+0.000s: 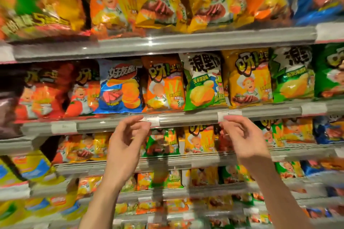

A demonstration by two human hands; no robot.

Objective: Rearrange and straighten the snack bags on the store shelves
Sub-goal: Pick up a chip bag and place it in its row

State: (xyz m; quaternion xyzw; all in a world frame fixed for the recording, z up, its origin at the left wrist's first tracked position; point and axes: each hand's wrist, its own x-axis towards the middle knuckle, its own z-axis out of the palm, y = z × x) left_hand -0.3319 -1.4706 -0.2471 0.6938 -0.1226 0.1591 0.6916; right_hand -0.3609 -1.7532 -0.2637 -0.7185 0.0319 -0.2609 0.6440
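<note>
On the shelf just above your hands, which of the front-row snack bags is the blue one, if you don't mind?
It is the blue chip bag, third from the left, between a red bag and an orange bag. No other front bag there is blue.

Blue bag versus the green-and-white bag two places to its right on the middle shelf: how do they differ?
The blue bag stands back on the shelf, while the green-and-white bag reaches the shelf lip. The blue bag pictures orange chips, the green-and-white bag yellow ones. Both stand upright, facing out, untouched by either hand.
</note>
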